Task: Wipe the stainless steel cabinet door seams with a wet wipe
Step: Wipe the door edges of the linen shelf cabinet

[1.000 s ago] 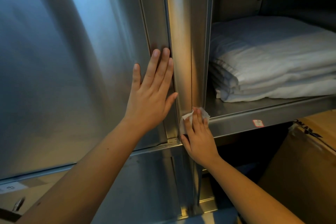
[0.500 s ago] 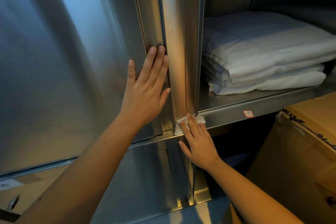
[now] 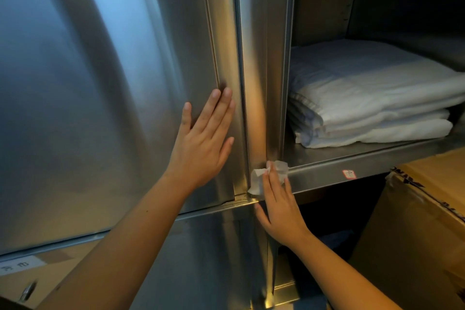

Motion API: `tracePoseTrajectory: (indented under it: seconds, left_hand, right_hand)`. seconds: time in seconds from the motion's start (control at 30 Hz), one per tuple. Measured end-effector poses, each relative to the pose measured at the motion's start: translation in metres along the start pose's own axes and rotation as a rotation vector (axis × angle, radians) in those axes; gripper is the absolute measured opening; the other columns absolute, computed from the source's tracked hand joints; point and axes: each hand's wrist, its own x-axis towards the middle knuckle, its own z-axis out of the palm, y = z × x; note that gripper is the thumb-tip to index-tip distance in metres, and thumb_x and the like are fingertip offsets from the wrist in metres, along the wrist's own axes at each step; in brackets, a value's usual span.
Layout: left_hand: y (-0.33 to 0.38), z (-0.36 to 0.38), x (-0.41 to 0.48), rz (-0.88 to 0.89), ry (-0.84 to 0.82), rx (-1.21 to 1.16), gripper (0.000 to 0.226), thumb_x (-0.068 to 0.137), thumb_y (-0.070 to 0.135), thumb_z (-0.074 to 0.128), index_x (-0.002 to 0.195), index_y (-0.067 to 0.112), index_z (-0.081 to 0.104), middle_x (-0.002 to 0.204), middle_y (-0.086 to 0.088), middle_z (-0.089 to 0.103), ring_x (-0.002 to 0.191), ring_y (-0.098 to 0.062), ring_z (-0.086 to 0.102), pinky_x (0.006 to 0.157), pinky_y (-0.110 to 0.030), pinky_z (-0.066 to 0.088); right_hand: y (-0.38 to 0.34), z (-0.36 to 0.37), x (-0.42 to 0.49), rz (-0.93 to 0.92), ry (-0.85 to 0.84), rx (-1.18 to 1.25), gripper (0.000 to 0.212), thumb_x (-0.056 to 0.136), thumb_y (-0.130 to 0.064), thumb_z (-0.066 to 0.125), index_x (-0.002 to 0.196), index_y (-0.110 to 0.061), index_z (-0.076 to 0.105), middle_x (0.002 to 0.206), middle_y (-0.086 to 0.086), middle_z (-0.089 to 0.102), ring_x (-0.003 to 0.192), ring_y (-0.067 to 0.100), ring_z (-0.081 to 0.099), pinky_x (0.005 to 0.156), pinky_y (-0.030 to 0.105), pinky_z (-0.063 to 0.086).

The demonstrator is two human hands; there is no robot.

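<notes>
Slightly lower than 1 second ago, the wet wipe (image 3: 258, 180) sits crumpled at the foot of the seam (image 3: 242, 83), just right of the cabinet door (image 3: 100, 83) at its bottom corner, pressed under the straight fingers of the right hand (image 3: 279, 209). On the door, the left hand (image 3: 203, 143) lies flat, fingers extended. Right of the door, folded white linen (image 3: 364, 98) rests on a shelf (image 3: 327, 173) above a cardboard box (image 3: 415, 234).

two hands, a left hand (image 3: 201, 143) and a right hand (image 3: 279, 209). one wet wipe (image 3: 256, 178). one closed cabinet door (image 3: 100, 83). one shelf (image 3: 352, 158), one stack of folded white bedding (image 3: 377, 98), one sticker (image 3: 349, 174). two cardboard boxes (image 3: 415, 234), the second box (image 3: 50, 274) at lower left.
</notes>
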Motion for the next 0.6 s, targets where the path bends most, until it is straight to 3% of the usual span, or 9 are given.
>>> tracePoseTrajectory:
  seconds: [0.1,0.23,0.4,0.6]
  left_hand:
    - [-0.008,-0.005,0.004,-0.018,0.030,-0.003,0.061,0.096,0.034,0.029,0.147,0.008,0.010,0.152,-0.008,0.004,0.142,-0.019,-0.004,0.112,-0.049,0.001]
    - [-0.018,-0.012,0.012,-0.038,0.067,-0.011,0.062,0.094,0.033,0.032,0.146,0.008,0.010,0.152,-0.010,0.008,0.142,-0.024,0.005,0.112,-0.050,0.003]
    - [-0.031,-0.021,0.028,-0.069,0.111,-0.020,0.062,0.093,0.031,0.033,0.146,0.009,0.008,0.152,-0.010,0.008,0.142,-0.020,-0.001,0.112,-0.050,0.004]
    - [-0.043,-0.032,0.055,-0.079,0.162,0.028,0.062,0.092,0.031,0.032,0.145,0.007,0.012,0.151,-0.012,0.014,0.139,-0.029,0.017,0.111,-0.051,0.008]
  right_hand:
    - [-0.010,-0.014,0.019,-0.052,0.147,-0.018,0.079,0.084,-0.023,0.060,0.143,0.002,0.013,0.152,0.019,0.012,0.141,0.032,0.011,0.108,0.054,0.013]
    - [-0.020,-0.036,0.048,-0.082,0.258,-0.033,0.071,0.089,-0.032,0.041,0.144,0.002,0.010,0.153,0.020,0.010,0.142,0.029,0.006,0.108,0.054,0.012]
    - [-0.032,-0.072,0.082,-0.160,0.417,-0.057,0.069,0.091,-0.032,0.038,0.144,0.000,0.009,0.152,0.020,0.008,0.142,0.030,0.007,0.112,0.050,0.009]
    - [-0.055,-0.124,0.127,-0.290,0.594,-0.092,0.069,0.092,-0.032,0.038,0.145,-0.003,0.005,0.153,0.015,0.004,0.143,0.028,0.006,0.115,0.048,0.007]
